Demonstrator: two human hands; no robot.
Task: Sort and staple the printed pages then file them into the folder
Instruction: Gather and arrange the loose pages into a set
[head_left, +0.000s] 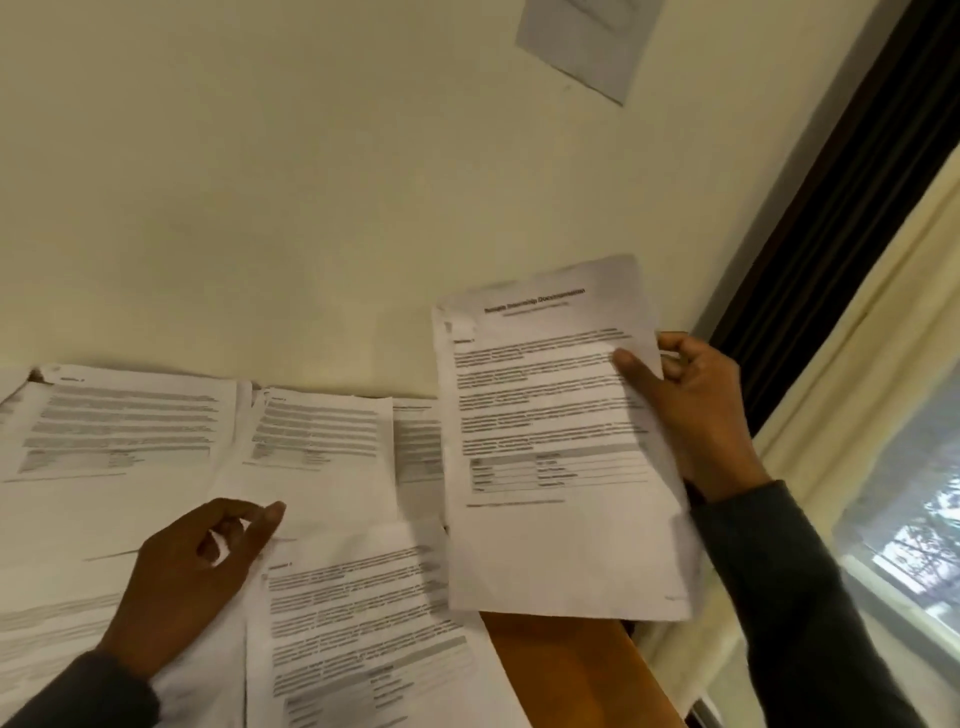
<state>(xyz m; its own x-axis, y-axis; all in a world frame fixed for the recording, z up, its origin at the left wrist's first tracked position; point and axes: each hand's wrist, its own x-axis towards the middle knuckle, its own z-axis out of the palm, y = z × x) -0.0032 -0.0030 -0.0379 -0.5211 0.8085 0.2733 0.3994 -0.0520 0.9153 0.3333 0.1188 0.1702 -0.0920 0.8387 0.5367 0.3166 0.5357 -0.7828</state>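
Nearest: left hand (192, 577) rests on spread printed pages (332, 613) covering the surface (571, 670), its grip loosely curled, clamping nothing. Right hand (691, 410) farther up, grip pinched on the title page (550, 441), lifted off the surface. Cream wall (311, 182) behind.

I see dim, warm indoor light; daylight enters through the window (914, 525), which is blown out. Printed pages (322, 431) left of it are motion-blurred, text unreadable.
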